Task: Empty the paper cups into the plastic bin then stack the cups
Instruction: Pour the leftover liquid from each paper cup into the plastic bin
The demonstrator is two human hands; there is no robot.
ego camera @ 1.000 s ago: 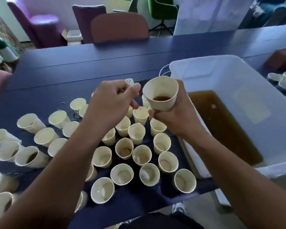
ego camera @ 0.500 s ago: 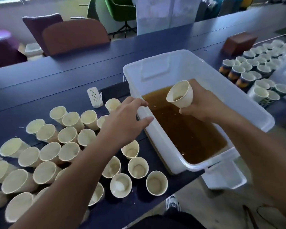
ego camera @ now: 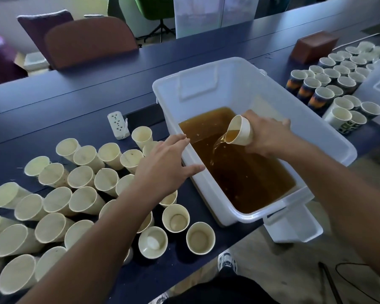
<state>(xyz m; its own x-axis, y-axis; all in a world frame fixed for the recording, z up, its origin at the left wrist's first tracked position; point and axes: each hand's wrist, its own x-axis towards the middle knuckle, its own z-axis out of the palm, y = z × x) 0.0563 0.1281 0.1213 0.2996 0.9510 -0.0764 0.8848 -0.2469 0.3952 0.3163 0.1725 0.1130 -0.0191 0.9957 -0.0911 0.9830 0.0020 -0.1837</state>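
The right hand (ego camera: 267,134) grips a tilted paper cup (ego camera: 240,131) over the plastic bin (ego camera: 206,187), pouring brown liquid. The left hand (ego camera: 162,163) hovers spread, holding nothing. Thin walls likely crush easily (grip mid-body, lightly).

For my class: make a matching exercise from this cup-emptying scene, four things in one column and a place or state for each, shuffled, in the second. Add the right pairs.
Things
1. tilted paper cup
2. left hand
3. plastic bin
4. white power strip

Places or states
A. lies on the dark table, beyond the cream cups
B. fingers spread, holding nothing, by the bin's near-left wall
C. partly filled with brown liquid
D. gripped by the right hand, pouring a brown stream

Pairs: 1-D, 2-B, 3-C, 4-A
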